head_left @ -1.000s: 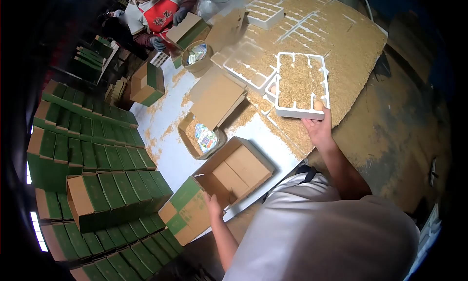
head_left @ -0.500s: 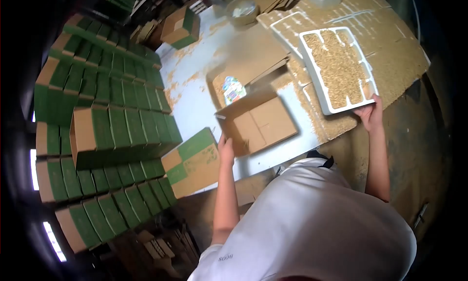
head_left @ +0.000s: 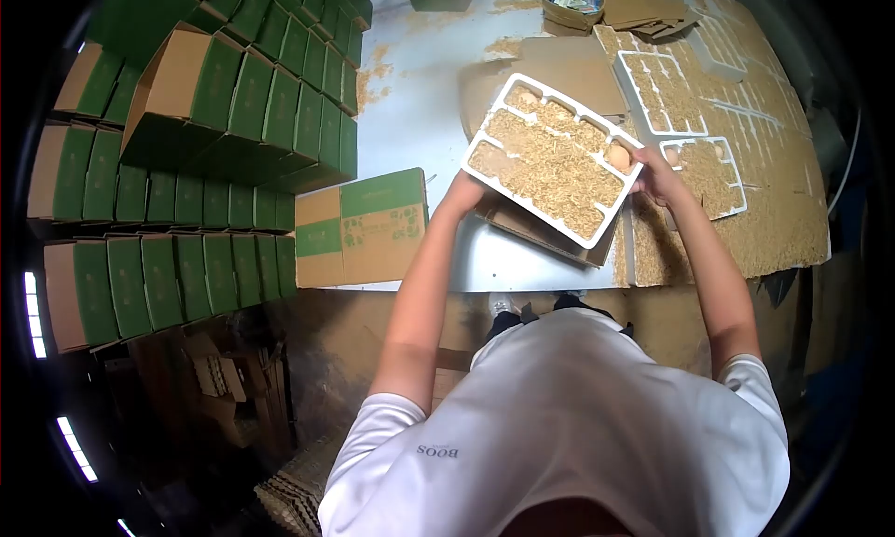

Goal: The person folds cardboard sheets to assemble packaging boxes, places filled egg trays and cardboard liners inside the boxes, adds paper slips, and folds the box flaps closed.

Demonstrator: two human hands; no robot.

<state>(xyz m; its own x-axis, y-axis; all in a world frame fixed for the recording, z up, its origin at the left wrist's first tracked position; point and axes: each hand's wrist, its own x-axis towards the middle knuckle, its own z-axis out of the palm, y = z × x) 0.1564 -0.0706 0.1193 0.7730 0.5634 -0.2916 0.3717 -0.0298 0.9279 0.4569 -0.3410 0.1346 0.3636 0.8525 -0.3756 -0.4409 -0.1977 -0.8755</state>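
A white foam tray filled with straw-coloured husks or shavings is held tilted above an open cardboard box, covering most of the box. Eggs show through the filling, the clearest an egg by the right corner. My right hand is closed on the tray's right edge. At the opposite end, my left hand grips the tray's left corner, its fingertips hidden beneath.
Another filled tray with eggs lies on the husk-covered boards at right, a further filled tray behind it. Green boxes are stacked at left. A flat green-and-brown carton lies by the front edge; a round tub stands at the back.
The tray has moved left from over the boards to above the box, carried by my right hand. My left hand has gone from the box's edge to the tray. The view has turned.
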